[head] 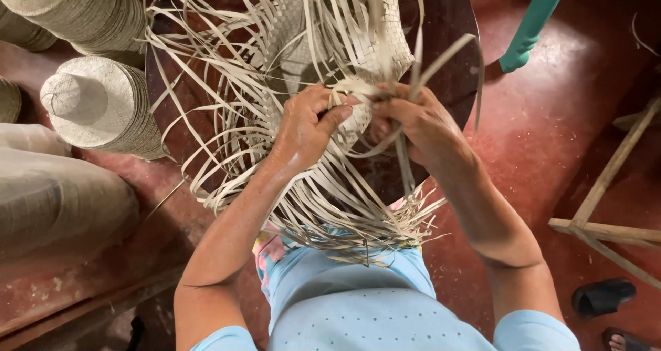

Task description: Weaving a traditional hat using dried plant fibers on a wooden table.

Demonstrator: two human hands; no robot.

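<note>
A half-woven straw hat [358,27] rests on a dark round form [451,20] in front of me, with many loose pale straw strips [227,117] fanning out around it. My left hand [306,127] pinches strips at the woven edge, thumb pressed over them. Close beside it, my right hand [420,120] grips a few strips that rise up and to the right. The two hands nearly touch at the weave's rim. More strips hang down over my lap and light blue shirt [365,310].
Stacks of finished straw hats [96,103] stand at the left, another stack [76,6] at the top left. Pale sacks [55,192] lie lower left. A wooden frame [613,220] and black sandals [602,296] are on the red floor at right; a teal leg [530,27] upper right.
</note>
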